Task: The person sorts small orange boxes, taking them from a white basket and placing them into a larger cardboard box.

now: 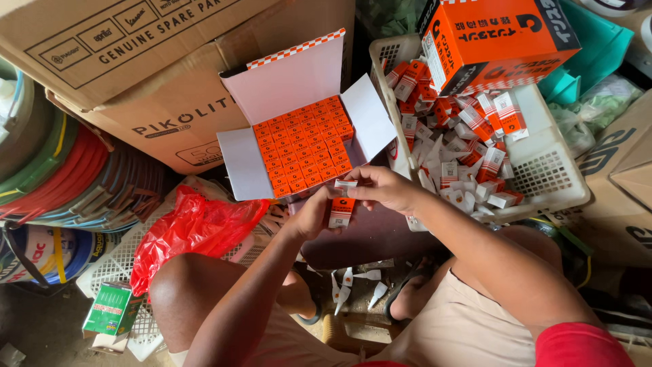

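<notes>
here, nearest, the left hand (314, 216) and the right hand (384, 188) meet over the lap, both grasping one small orange and white carton (341, 209): the left grips its lower part from the side, the right pinches its open white top flap. below the hands, white paper scraps (353, 284) lie on the floor between the knees. left of the left hand sits a crumpled red plastic bag (193, 231) on a white basket (129, 261). just beyond the hands an open white box (299, 88) is packed with rows of small orange cartons (304, 146). right of the right hand, a white plastic crate (543, 173) holds loose cartons, and a big orange box (496, 37) rests on its far end.
</notes>
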